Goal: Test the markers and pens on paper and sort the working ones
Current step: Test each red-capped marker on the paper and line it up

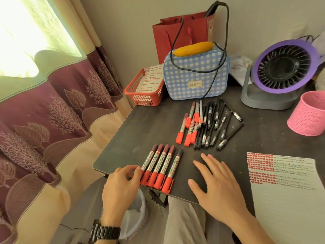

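Observation:
Several red-capped markers [161, 166] lie side by side in a neat row near the table's front edge. My left hand [121, 182] touches the left end of that row with its curled fingertips. Flat on the dark table [154, 124], just right of the row, rests my right hand [212, 184] with fingers spread, holding nothing. Farther back lies a loose pile of red markers [190, 124] and black pens [216, 125]. A lined paper [288, 194] with red and black test marks lies at the right.
A red basket [140, 92] with a marked sheet stands at the back left, beside a blue checked case [195, 74]. A purple fan [281, 71] and a pink mesh cup [309, 113] stand at the right. A bin [139, 213] sits under the table; a curtain hangs left.

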